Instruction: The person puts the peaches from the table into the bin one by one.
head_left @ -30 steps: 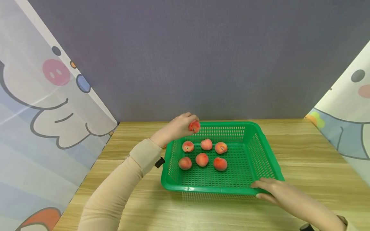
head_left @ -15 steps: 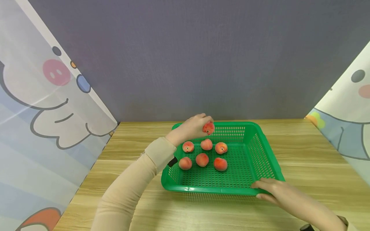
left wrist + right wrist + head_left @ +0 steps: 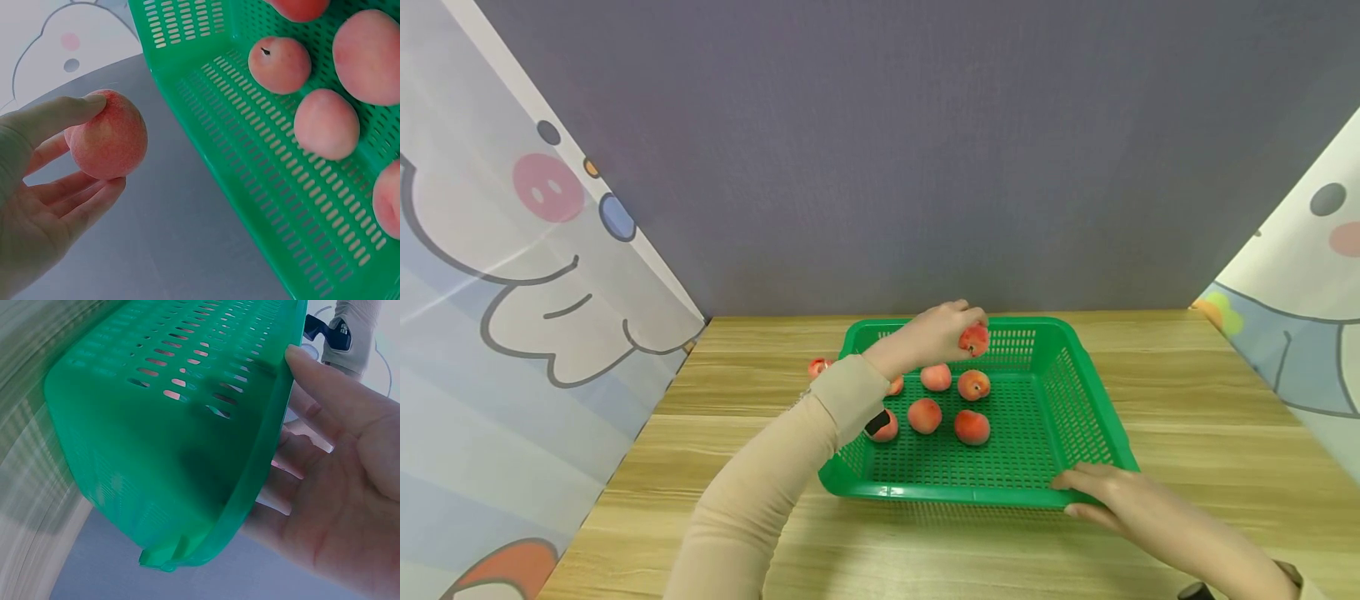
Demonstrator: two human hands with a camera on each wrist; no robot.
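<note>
A red-pink peach is pinched in my left hand, which is raised over the back part of a green plastic basket. The left wrist view shows the thumb on one side of the held peach and the fingertips on the other. Several more peaches lie apart on the basket's perforated floor; my left forearm partly hides those at the left. At the front right corner, my right hand grips the rim, fingers over the edge and thumb outside, as the right wrist view also shows of the basket rim.
Another peach lies on the wooden table left of the basket, partly behind my sleeve. A grey wall stands close behind the basket. Cartoon-printed sheets flank the table on both sides.
My left hand has carried its peach rightward over the back of the basket. Its forearm now covers part of the left peaches, and a peach left of the basket has come into view. My right hand stays put.
</note>
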